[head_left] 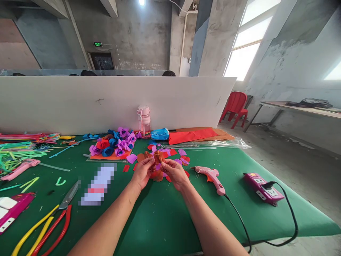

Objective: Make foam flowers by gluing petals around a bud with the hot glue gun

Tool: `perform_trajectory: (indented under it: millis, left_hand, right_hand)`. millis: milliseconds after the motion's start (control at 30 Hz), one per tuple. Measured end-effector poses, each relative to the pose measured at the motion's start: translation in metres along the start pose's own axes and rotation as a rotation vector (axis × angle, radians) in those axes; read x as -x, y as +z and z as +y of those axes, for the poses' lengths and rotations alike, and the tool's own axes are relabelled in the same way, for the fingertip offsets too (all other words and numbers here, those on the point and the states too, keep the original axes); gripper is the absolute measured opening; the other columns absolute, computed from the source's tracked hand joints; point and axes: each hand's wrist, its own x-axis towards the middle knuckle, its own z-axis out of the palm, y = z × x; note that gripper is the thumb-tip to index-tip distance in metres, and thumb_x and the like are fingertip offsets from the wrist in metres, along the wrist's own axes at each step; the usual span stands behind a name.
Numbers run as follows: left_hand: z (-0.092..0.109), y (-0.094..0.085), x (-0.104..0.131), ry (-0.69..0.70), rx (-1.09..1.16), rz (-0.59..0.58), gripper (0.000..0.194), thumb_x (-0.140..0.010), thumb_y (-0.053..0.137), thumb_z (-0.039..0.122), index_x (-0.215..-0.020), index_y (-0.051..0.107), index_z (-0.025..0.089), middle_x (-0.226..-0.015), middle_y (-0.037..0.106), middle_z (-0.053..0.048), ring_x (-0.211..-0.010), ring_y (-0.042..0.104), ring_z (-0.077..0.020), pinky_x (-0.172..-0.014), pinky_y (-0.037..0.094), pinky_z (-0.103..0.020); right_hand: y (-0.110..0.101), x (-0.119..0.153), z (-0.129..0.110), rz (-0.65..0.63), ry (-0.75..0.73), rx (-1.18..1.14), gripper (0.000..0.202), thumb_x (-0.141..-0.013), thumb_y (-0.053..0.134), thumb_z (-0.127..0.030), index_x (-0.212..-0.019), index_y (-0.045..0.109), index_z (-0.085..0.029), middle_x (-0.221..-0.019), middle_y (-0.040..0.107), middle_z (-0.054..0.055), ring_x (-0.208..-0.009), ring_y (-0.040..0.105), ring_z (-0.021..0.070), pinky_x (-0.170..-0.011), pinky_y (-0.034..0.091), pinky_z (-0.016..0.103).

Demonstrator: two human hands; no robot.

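Observation:
Both my hands meet above the middle of the green table, pinching a brown paper flower (159, 156) between them. My left hand (143, 173) grips its left side with thumb and fingertips. On its right side my right hand (176, 173) is closed in the same way. Loose red, purple and brown paper petals (131, 158) lie scattered under and around the hands. To the right of my right hand a pink glue gun (212, 175) rests on its side, its nozzle toward the petals. The fingertips partly hide the flower's base.
Finished purple, red and blue paper flowers (113, 144) are heaped behind left. Scissors (57, 213), a pink glue gun (21, 169) and green strips (23, 153) lie left. A purple power strip (262, 188) with a black cord sits right. A pink bottle (144, 120) stands before the white board (80, 103).

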Motion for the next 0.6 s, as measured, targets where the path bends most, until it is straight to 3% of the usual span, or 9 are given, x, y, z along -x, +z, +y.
perform_trajectory:
  millis: [200, 600]
  left_hand:
    - [-0.002, -0.002, 0.0016, 0.001, -0.065, -0.13, 0.029, -0.06, 0.08, 0.024, -0.087, 0.076, 0.014, -0.084, 0.072, -0.007, -0.068, 0.059, -0.0111, -0.062, 0.044, -0.022]
    - [-0.0032, -0.0017, 0.0003, 0.038, -0.099, -0.138, 0.028, -0.06, 0.08, 0.019, -0.087, 0.076, 0.017, -0.091, 0.073, -0.006, -0.079, 0.059, -0.0136, -0.071, 0.043, -0.024]
  right_hand:
    - [0.0013, 0.0016, -0.0023, -0.003, 0.006, 0.03, 0.028, -0.057, 0.084, -0.035, -0.075, 0.071, -0.018, -0.073, 0.067, 0.0, -0.065, 0.059, 0.0099, -0.073, 0.047, 0.025]
    - [0.0017, 0.0023, -0.0046, 0.008, 0.007, -0.005, 0.034, -0.055, 0.085, -0.034, -0.08, 0.067, -0.019, -0.073, 0.068, 0.0, -0.064, 0.06, 0.0103, -0.069, 0.048, 0.025]
